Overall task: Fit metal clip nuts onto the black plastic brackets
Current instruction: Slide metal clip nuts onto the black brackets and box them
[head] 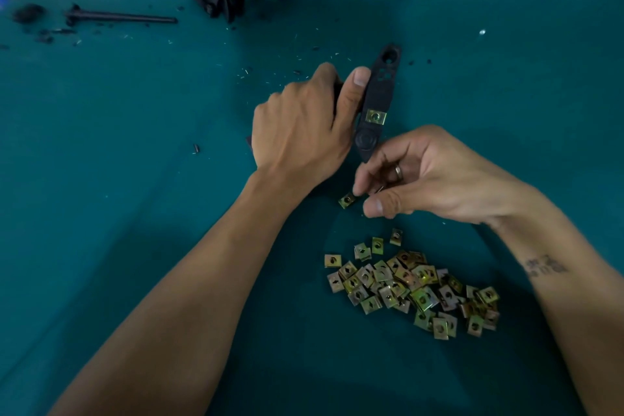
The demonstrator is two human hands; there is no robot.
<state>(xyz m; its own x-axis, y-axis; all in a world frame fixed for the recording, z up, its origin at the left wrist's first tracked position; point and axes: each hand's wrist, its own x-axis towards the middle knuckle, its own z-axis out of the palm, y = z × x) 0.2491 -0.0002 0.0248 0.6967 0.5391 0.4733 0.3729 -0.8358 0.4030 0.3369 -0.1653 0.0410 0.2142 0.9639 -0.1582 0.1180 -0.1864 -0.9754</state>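
A left hand (297, 132) grips a long black plastic bracket (376, 101) above the teal table (135, 145), one brass-coloured clip nut (375, 116) fitted; the right hand (415, 176) pinches another square metal clip nut (347, 200), which should slide on squarely.

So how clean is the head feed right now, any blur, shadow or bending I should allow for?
Head view: centre sharp, clip on the bracket reads clearly; top-left corner smeared by motion blur; wide-angle bending at the edges; soft shadows under both forearms on the table; no glare on the clip pile.
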